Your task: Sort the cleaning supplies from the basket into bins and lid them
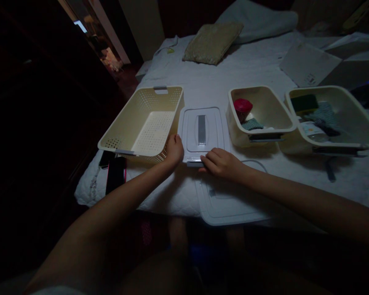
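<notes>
A white lidded box (202, 132) with a grey handle on its lid sits on the bed in front of me. My left hand (174, 150) is curled against its near left corner. My right hand (219, 162) rests with bent fingers on the grey clasp at its near edge. A loose white lid (230, 203) lies under my right wrist at the bed's edge. Left of the box stands an empty cream perforated basket (146, 123).
Two open cream bins stand to the right: one (260, 116) with a red item and cloth, the other (335, 119) with sponges and cloths. A dark phone (115, 174) lies by the basket. A pillow (212, 43) and papers (309, 63) lie further back.
</notes>
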The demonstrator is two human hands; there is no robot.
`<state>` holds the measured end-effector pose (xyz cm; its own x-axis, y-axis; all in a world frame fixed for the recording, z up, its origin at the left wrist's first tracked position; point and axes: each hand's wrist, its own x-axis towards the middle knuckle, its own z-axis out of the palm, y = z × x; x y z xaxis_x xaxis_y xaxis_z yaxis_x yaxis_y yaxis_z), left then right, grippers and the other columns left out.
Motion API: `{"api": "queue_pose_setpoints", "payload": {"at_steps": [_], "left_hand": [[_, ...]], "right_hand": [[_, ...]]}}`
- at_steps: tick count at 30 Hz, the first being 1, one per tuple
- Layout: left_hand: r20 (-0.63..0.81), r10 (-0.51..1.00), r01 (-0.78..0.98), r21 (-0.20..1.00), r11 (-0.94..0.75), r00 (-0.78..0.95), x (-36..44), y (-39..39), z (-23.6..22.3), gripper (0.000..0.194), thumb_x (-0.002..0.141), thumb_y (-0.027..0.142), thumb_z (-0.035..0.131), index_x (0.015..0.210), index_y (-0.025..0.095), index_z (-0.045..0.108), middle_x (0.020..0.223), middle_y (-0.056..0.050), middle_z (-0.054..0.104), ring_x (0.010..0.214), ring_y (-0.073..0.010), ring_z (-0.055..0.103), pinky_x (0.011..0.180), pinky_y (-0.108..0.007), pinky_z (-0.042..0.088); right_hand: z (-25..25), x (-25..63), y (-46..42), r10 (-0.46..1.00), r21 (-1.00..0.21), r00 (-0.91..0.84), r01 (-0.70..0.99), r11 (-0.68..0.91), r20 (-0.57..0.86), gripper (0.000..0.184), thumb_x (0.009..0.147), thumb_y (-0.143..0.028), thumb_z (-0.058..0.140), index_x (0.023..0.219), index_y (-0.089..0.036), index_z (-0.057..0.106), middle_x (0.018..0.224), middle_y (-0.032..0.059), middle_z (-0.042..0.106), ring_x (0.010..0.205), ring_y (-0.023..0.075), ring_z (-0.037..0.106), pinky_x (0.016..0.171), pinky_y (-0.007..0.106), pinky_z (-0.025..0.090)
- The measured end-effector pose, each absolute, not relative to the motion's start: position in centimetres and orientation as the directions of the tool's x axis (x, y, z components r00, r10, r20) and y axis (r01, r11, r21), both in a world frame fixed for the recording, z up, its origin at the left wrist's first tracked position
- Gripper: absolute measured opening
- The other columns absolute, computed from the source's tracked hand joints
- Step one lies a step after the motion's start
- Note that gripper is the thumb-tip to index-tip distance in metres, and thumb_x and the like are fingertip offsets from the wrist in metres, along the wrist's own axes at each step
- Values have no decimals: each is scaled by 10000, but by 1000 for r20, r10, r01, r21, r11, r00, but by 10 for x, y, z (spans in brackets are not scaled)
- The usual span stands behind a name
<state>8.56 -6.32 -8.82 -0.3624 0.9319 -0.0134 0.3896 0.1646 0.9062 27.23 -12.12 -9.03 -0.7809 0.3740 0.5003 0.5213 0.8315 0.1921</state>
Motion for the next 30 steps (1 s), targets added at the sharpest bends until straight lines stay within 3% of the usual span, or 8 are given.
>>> {"api": "queue_pose_setpoints", "payload": {"at_steps": [7,13,16,19,21,25,27,30], "left_hand": [[24,935,406,905,130,-353,85,-62,-95,184,915,207,406,746,208,481,785,-23,569,802,-158,557,812,-270,443],[91,967,611,788,76,-237,78,-62,-92,244,934,245,355,737,204,492,742,-34,553,752,-179,541,798,-324,460],[161,986,741,668,-69,-54,73,-65,-80,241,923,225,368,761,176,539,818,-94,589,849,-218,575,882,-379,466],[288,947,794,540,-281,139,73,-76,-65,155,873,189,471,956,122,584,1106,-180,583,1124,-274,544,1046,-417,393],[348,876,776,426,-466,335,79,-88,-57,266,884,239,494,1108,113,564,1301,-201,517,1300,-303,439,1138,-440,298],[238,646,634,136,-761,725,92,-108,-52,526,894,500,495,1281,144,489,1485,-173,407,1459,-350,226,1185,-522,192],[156,578,582,23,-813,801,94,-108,-52,678,851,574,526,1361,138,423,1550,-189,309,1481,-386,137,1181,-581,138],[72,539,543,-57,-838,839,90,-98,-52,719,830,524,577,1424,175,374,1592,-168,226,1487,-407,65,1172,-616,86]], "right_hand": [[-85,272,-121,483,58,-734,575,816,477,448,988,-439,399,847,-99,654,759,107,560,746,199,445,671,314,347],[-85,278,-118,439,51,-732,541,840,521,449,988,-423,411,819,-92,664,734,106,556,728,191,446,657,305,350],[-81,284,-114,461,-45,-751,502,864,474,450,997,-421,391,860,-95,669,773,111,575,746,184,471,673,298,373],[-73,290,-108,522,-183,-726,497,848,447,442,1018,-351,344,837,-108,665,761,93,581,727,163,498,674,279,388],[-66,294,-103,603,-223,-655,571,790,456,436,1015,-316,332,804,-114,656,739,86,577,716,164,507,679,282,392],[-54,301,-88,743,-247,-427,756,606,516,388,982,-302,362,754,-143,633,725,89,582,707,183,511,694,311,384],[-48,304,-79,780,-299,-328,789,536,532,373,968,-307,386,717,-159,619,709,82,587,676,178,513,680,310,377],[-41,307,-65,817,-341,-260,812,473,515,381,953,-320,408,684,-161,626,708,87,608,670,181,536,679,315,376]]}}
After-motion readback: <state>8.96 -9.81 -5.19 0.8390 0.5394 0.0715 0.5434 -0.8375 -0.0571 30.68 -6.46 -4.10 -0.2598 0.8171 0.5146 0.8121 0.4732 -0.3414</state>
